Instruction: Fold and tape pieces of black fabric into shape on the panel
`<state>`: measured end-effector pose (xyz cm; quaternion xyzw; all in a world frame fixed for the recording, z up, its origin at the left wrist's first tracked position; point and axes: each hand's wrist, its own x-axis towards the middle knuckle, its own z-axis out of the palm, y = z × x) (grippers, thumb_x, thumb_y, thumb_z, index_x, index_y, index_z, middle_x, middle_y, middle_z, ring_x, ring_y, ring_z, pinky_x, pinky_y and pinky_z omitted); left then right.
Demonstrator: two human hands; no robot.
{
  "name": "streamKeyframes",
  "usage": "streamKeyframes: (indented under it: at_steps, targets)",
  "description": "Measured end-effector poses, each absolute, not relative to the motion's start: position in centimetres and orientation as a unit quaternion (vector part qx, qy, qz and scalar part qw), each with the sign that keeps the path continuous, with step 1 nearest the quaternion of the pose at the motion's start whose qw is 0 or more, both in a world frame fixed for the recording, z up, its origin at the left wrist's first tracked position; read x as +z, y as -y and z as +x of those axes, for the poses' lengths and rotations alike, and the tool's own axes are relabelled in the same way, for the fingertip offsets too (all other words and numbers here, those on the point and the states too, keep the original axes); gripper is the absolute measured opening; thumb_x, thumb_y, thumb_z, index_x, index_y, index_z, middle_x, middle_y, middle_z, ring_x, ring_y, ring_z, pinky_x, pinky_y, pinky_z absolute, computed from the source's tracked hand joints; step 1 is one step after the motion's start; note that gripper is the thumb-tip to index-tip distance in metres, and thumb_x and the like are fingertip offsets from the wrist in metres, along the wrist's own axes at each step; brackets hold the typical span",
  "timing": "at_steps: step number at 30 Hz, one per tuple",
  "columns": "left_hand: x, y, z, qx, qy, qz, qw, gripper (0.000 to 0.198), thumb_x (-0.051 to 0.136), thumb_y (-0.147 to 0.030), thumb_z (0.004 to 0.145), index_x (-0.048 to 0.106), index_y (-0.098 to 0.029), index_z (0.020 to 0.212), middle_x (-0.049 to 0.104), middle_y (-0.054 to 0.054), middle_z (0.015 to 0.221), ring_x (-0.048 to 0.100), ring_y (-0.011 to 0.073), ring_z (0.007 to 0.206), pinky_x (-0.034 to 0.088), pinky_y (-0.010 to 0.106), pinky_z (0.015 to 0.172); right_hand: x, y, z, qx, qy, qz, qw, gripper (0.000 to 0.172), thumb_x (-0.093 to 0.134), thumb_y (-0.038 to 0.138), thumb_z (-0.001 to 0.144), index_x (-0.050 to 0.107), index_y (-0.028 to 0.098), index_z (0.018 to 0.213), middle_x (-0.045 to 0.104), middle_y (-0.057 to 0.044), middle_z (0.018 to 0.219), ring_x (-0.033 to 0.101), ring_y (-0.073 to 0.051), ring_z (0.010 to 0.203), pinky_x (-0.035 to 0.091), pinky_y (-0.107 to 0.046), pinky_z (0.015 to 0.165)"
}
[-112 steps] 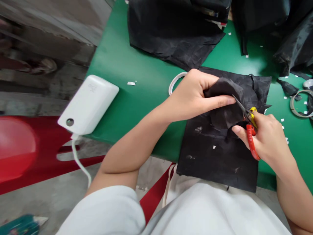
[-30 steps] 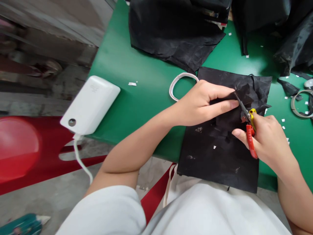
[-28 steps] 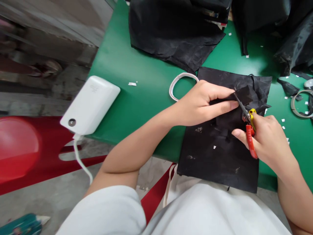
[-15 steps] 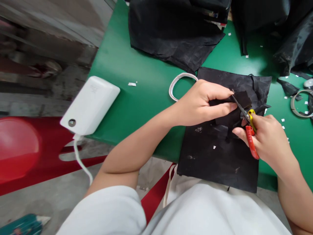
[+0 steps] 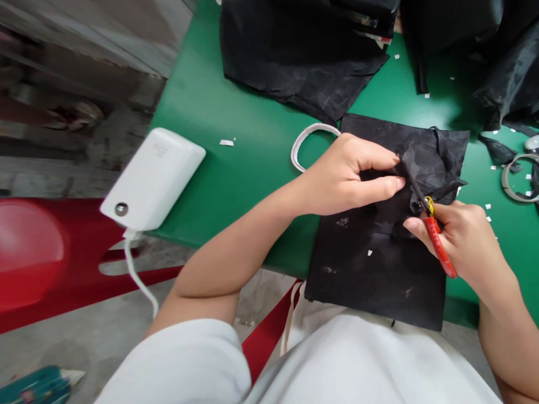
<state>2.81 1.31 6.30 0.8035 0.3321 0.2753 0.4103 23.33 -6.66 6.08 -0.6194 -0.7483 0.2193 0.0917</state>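
Left hand (image 5: 357, 175) pinches black fabric (image 5: 376, 174) between thumb and fingers; its other fingers are out of sight. Right hand (image 5: 471, 230) grips scissors (image 5: 439, 247), red handle showing, yellow one mostly covered. Blades run up to the left fingertips; dark on black, can't tell whether they bite the fabric. Fabric sits above a black panel (image 5: 370, 286) that overhangs the near edge of the green table (image 5: 256, 163); fabric outline blends into the panel. White tape ring (image 5: 297, 143) partly hidden behind left hand. Big black bag (image 5: 295, 56) cut off at top, second ring (image 5: 506, 182) clipped at right.
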Motion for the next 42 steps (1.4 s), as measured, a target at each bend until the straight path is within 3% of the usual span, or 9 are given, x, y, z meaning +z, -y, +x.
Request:
streamKeyframes:
  at_steps: [4,9,25,36,42]
  targets:
    - [6.5,-1.4,2.8,0.268,-0.298,0.793,0.46,0.037,0.052,-0.037,0.084,0.044,-0.019,0.053,0.044,-0.001,0.052,0.041,0.0103,0.052,0.035,0.026,0.053,6.3,6.6,23.3,0.235,0.735,-0.631,0.085,0.064,0.036,0.078,0.081,0.028,0.022,0.051,0.031,0.003,0.043,0.023,-0.009,0.044,0.021,-0.026,0.048]
    - [6.5,-1.3,2.8,0.249,-0.332,0.777,0.473,0.035,0.052,-0.036,0.084,0.046,-0.017,0.056,0.051,0.001,0.06,0.046,0.0104,0.058,0.036,0.024,0.056,6.7,6.6,23.1,0.257,0.701,-0.664,0.048,0.065,0.033,0.078,0.08,0.03,0.021,0.049,0.03,0.003,0.041,0.017,-0.009,0.044,0.018,-0.026,0.046]
    - [6.2,-2.3,2.6,0.273,-0.287,0.757,0.519,0.028,0.05,-0.026,0.083,0.05,-0.015,0.057,0.054,0.002,0.058,0.047,0.0101,0.054,0.036,0.024,0.055,6.4,6.1,23.3,0.279,0.675,-0.683,0.013,0.064,0.032,0.078,0.079,0.03,0.021,0.049,0.031,0.002,0.043,0.017,-0.009,0.046,0.018,-0.026,0.049]
    - [6.6,-3.3,2.1,0.283,-0.248,0.715,0.589,0.026,0.055,-0.027,0.089,0.058,-0.013,0.067,0.053,-0.001,0.059,0.048,0.0066,0.054,0.038,0.017,0.053,7.2,6.1,23.3,0.188,0.719,-0.665,-0.076,0.058,0.032,0.07,0.086,0.029,0.023,0.052,0.054,-0.005,0.046,0.05,-0.017,0.046,0.02,-0.029,0.053]
    - [6.2,-3.6,1.6,0.237,-0.23,0.685,0.649,0.028,0.062,-0.037,0.086,0.062,-0.014,0.069,0.055,0.0,0.058,0.05,0.0086,0.056,0.04,0.019,0.055,7.8,6.3,23.4,0.189,0.742,-0.636,-0.095,0.054,0.032,0.068,0.088,0.037,0.023,0.059,0.059,-0.004,0.052,0.058,-0.02,0.052,0.029,-0.033,0.063]
